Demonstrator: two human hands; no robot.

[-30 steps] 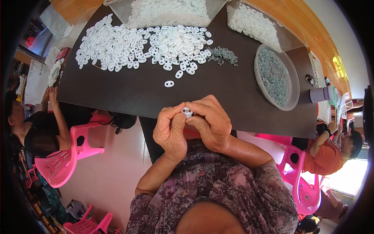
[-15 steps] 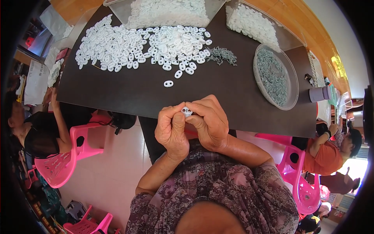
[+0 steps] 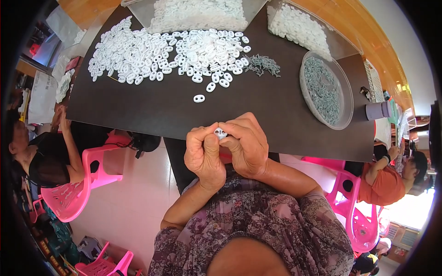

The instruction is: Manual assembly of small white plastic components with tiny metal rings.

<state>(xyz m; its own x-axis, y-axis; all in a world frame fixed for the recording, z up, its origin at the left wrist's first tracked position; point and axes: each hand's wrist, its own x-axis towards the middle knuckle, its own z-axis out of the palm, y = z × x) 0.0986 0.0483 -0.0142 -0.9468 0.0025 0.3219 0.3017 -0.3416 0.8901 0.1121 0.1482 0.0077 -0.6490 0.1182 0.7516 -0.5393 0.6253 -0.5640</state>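
Observation:
Between my fingertips, just over the table's near edge, is a small white oval plastic piece with two holes (image 3: 220,133). My left hand (image 3: 204,156) pinches it from the left with thumb and forefinger. From the other side my right hand (image 3: 246,145) grips the same piece, fingers curled. The fingertips cover its ends. One like piece (image 3: 199,98) lies alone on the dark table (image 3: 152,106) ahead of my hands. Farther off spread two heaps of such pieces, a left heap (image 3: 131,53) and a middle heap (image 3: 209,50).
Small grey screws (image 3: 262,65) lie beside the middle heap, and more fill a round clear tub (image 3: 348,101). Clear bins of white parts (image 3: 198,16) (image 3: 299,30) stand at the back. A purple-grey cylinder (image 3: 377,111) is at right. People sit on both sides near pink chairs (image 3: 87,179).
Both hands stay almost in place, still pinching the white piece, with only a slight shift of the fingers. The heaps and the tub look the same.

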